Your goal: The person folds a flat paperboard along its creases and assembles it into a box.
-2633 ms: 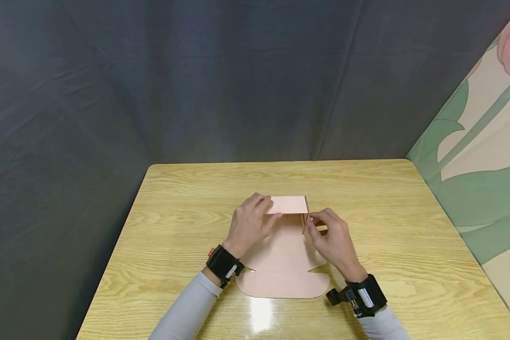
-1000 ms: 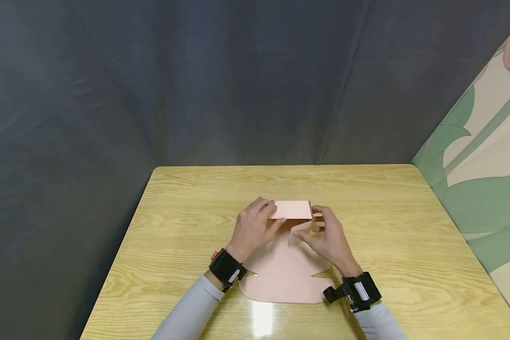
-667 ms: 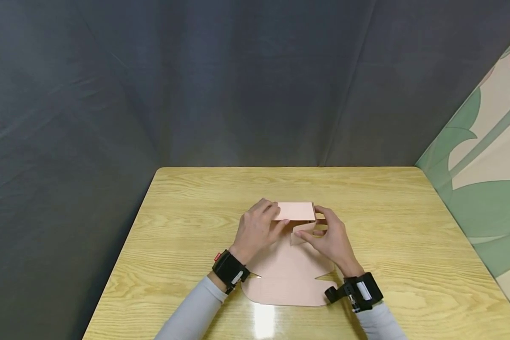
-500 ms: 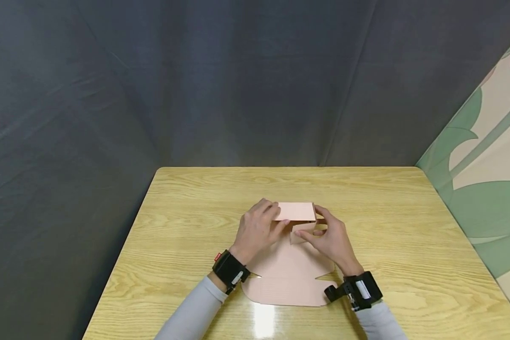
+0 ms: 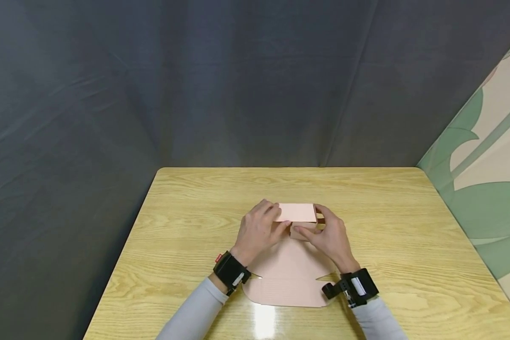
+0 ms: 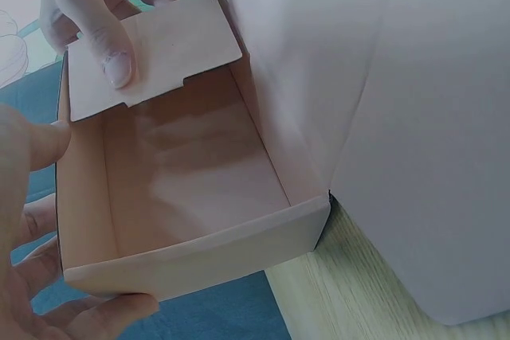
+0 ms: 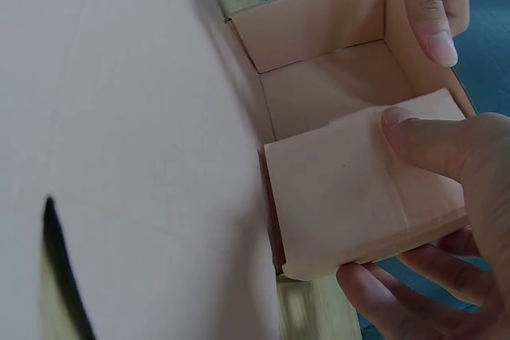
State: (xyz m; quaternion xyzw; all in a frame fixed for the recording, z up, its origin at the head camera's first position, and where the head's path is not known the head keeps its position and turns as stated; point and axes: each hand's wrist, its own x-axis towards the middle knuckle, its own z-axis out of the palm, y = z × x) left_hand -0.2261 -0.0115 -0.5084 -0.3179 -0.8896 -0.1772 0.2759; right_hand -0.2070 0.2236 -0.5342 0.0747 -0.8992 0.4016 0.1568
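Note:
A pale pink cardboard box point(image 5: 296, 212) stands partly folded, its open side toward the person. Its lid panel point(image 5: 286, 285) spreads flat toward the table's front, with slits and rounded corners. My left hand point(image 5: 257, 231) grips the box's left part, thumb at the near edge and fingers over the top and outside. With the right hand point(image 5: 331, 238) I pinch the right side wall: the thumb presses on a notched flap point(image 7: 335, 197) while the other fingers lie outside. The flap folds inward over the box's right part. The bare inside point(image 6: 191, 181) shows beside it.
The wood-grain table point(image 5: 187, 212) extends around the box on all sides. A dark curtain point(image 5: 255, 85) hangs behind and to the left. Patterned cloth point(image 5: 493, 189) hangs at the right. Both wrists wear black camera mounts point(image 5: 357, 288).
The right hand has moved from the box's right edge to the flap, thumb now over it. The flap has swung inward to the left and been pressed closer to the box. The left hand keeps its grip.

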